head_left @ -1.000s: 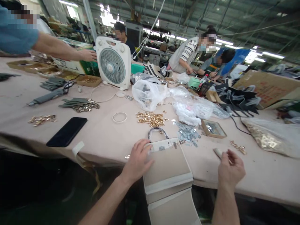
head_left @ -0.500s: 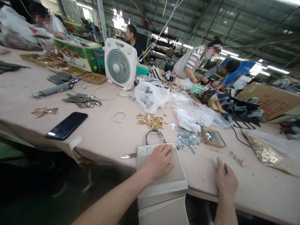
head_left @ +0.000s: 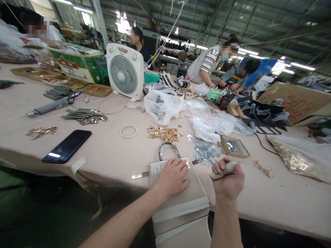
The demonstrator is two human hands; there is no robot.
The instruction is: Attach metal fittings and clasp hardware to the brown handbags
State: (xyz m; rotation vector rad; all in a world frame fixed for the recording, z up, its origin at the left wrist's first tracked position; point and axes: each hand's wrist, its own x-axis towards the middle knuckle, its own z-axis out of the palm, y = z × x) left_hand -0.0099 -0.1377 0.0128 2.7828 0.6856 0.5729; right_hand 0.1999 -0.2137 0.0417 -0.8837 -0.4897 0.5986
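The right hand (head_left: 229, 182) is clenching a pale object (head_left: 230, 167) right of the bag (head_left: 192, 191), which is lying near-to-far under the flat, ungripping left hand (head_left: 172, 178).

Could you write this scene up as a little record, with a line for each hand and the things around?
Left hand: resting on the pale panel
Right hand: closed around a grey-beige object, identity unclear
Beyond the panel: gold-coloured pieces, heaped
Right of those: grey flat pieces
Left on table: black phone
Further back: white fan, upright
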